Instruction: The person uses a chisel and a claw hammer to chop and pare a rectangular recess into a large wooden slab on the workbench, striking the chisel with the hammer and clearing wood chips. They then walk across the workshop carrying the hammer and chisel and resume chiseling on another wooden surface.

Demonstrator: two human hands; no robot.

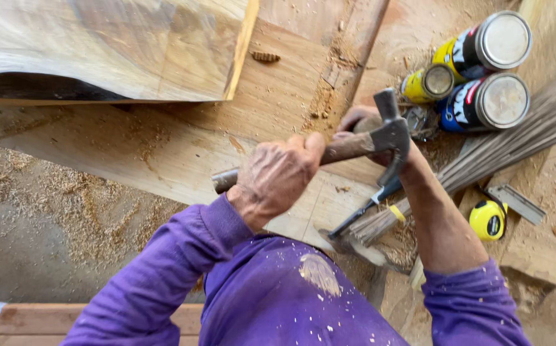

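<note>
Above the wide plank (182, 160), just short of the spray cans (476, 70): a claw hammer (355, 144), handle gripped tight in the left hand (275, 176) close to the butt end, steel head out beside the right hand (358, 118). Probably head-heavy, rigid, worn smooth along the wooden handle, so best held low near the butt for swing, higher for control. Right hand largely hidden behind the hammer head, fingers curled; holding anything or not, cannot tell.
</note>
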